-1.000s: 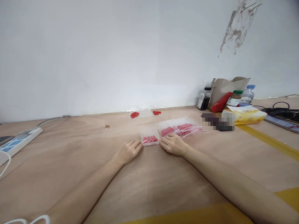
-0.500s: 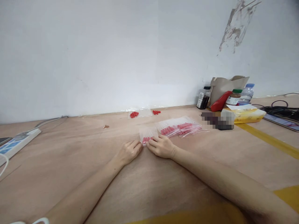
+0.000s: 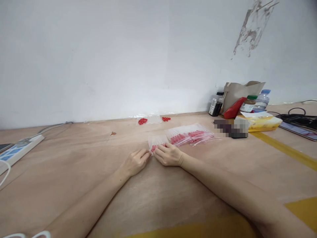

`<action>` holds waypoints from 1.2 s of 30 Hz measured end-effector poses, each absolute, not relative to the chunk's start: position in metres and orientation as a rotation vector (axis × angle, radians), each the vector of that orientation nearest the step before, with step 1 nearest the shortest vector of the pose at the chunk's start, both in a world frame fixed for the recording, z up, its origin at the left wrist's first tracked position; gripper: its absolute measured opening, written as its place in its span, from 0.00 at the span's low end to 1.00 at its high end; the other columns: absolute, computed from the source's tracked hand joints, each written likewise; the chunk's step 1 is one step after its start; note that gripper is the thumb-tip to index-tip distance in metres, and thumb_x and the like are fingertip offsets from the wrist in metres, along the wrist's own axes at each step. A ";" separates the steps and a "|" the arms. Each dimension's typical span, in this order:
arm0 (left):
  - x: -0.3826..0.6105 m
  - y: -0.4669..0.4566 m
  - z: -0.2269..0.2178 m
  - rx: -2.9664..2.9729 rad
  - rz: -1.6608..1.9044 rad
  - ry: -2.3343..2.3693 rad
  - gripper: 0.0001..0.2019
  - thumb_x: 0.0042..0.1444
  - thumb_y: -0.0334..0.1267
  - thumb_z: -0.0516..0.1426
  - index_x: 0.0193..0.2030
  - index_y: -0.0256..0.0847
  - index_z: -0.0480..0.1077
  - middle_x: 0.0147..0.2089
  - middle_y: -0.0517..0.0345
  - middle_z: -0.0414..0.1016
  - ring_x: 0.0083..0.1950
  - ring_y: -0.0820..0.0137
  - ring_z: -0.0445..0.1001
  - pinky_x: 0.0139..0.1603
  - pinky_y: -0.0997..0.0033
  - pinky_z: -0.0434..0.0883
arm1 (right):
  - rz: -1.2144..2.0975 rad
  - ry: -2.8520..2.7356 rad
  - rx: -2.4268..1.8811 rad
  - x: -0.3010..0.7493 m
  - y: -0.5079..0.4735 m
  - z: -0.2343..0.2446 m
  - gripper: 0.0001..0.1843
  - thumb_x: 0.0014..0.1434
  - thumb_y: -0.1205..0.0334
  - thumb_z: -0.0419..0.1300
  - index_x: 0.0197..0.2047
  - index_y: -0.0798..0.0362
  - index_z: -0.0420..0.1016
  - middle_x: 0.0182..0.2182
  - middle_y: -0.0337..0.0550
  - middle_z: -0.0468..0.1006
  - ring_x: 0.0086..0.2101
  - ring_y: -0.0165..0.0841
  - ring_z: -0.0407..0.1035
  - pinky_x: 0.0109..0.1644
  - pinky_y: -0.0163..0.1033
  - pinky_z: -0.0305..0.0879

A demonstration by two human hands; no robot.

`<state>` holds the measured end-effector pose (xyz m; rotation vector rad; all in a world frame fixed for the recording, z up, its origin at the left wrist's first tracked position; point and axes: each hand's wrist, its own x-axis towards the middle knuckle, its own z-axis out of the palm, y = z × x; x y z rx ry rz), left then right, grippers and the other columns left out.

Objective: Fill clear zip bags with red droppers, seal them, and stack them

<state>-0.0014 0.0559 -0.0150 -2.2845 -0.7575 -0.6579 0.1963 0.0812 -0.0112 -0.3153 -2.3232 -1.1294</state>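
A small clear zip bag [image 3: 156, 140] with red capsules inside lies flat on the wooden table [image 3: 74, 165]. My left hand [image 3: 135, 162] pinches its near left corner. My right hand [image 3: 167, 154] rests on its near edge, fingers pressed down beside the left fingertips and covering most of the capsules. Just right of it lies a fanned pile of filled bags [image 3: 190, 135] with red capsules.
Loose red capsules [image 3: 143, 121] and clear empty bags [image 3: 153, 119] lie by the wall. At the back right stand bottles [image 3: 216, 104], a paper bag [image 3: 239, 94], a tissue pack [image 3: 261, 121] and cables [image 3: 298, 117]. A power strip [image 3: 17, 150] lies far left.
My right hand has slid left along the small bag's near edge, from its right corner to beside my left fingertips. My left hand has stayed in place.
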 end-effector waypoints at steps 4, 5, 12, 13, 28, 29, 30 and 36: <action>-0.001 0.055 -0.014 -2.281 -0.708 -0.737 0.09 0.58 0.29 0.47 0.32 0.38 0.67 0.30 0.58 0.72 0.27 0.76 0.68 0.28 0.77 0.65 | -1.215 -2.254 -0.350 0.212 0.082 -0.013 0.11 0.59 0.70 0.46 0.31 0.57 0.68 0.27 0.41 0.68 0.30 0.29 0.58 0.29 0.38 0.45; -0.001 0.055 -0.013 -2.286 -0.705 -0.737 0.09 0.58 0.29 0.47 0.32 0.38 0.67 0.30 0.58 0.72 0.27 0.75 0.69 0.29 0.77 0.66 | -1.234 -2.249 -0.367 0.217 0.082 -0.013 0.11 0.58 0.70 0.46 0.32 0.57 0.68 0.27 0.42 0.68 0.30 0.29 0.58 0.29 0.38 0.46; -0.006 0.058 -0.014 -2.288 -0.639 -0.797 0.11 0.59 0.30 0.46 0.30 0.38 0.67 0.29 0.58 0.71 0.28 0.75 0.69 0.30 0.76 0.65 | -1.242 -2.230 -0.535 0.237 0.081 -0.013 0.11 0.58 0.70 0.46 0.30 0.57 0.68 0.24 0.40 0.67 0.27 0.28 0.56 0.30 0.38 0.44; -0.007 0.058 -0.014 -2.287 -0.649 -0.795 0.11 0.58 0.29 0.46 0.30 0.38 0.67 0.29 0.58 0.71 0.28 0.75 0.68 0.30 0.76 0.65 | -1.226 -2.212 -0.553 0.238 0.082 -0.014 0.11 0.59 0.69 0.47 0.29 0.56 0.67 0.23 0.39 0.66 0.26 0.28 0.56 0.30 0.38 0.43; 0.014 0.052 -0.001 -2.818 -0.414 -0.935 0.24 0.58 0.45 0.47 0.61 0.45 0.50 0.62 0.51 0.52 0.62 0.62 0.52 0.58 0.58 0.56 | -0.772 -2.407 -0.708 0.263 0.077 0.018 0.21 0.53 0.44 0.51 0.30 0.55 0.68 0.28 0.43 0.69 0.31 0.32 0.59 0.32 0.36 0.48; 0.013 0.054 -0.001 -2.851 -0.373 -0.944 0.22 0.60 0.43 0.46 0.60 0.46 0.51 0.61 0.53 0.54 0.61 0.64 0.54 0.58 0.59 0.56 | -0.742 -2.409 -0.788 0.274 0.078 0.024 0.20 0.52 0.45 0.52 0.32 0.55 0.69 0.30 0.44 0.70 0.33 0.33 0.60 0.34 0.37 0.49; 0.009 0.056 -0.001 -2.863 -0.359 -0.974 0.20 0.60 0.42 0.45 0.60 0.47 0.52 0.60 0.55 0.56 0.60 0.65 0.56 0.58 0.60 0.57 | -0.719 -2.402 -0.866 0.285 0.079 0.029 0.20 0.51 0.46 0.53 0.35 0.55 0.69 0.32 0.45 0.70 0.35 0.34 0.60 0.37 0.38 0.50; -0.051 0.070 0.009 -2.827 -0.397 -1.090 0.18 0.57 0.43 0.49 0.53 0.43 0.61 0.54 0.52 0.65 0.54 0.64 0.63 0.54 0.63 0.62 | -0.694 -2.425 -1.146 0.352 0.091 0.034 0.22 0.46 0.55 0.57 0.46 0.51 0.68 0.43 0.48 0.68 0.43 0.39 0.60 0.45 0.43 0.49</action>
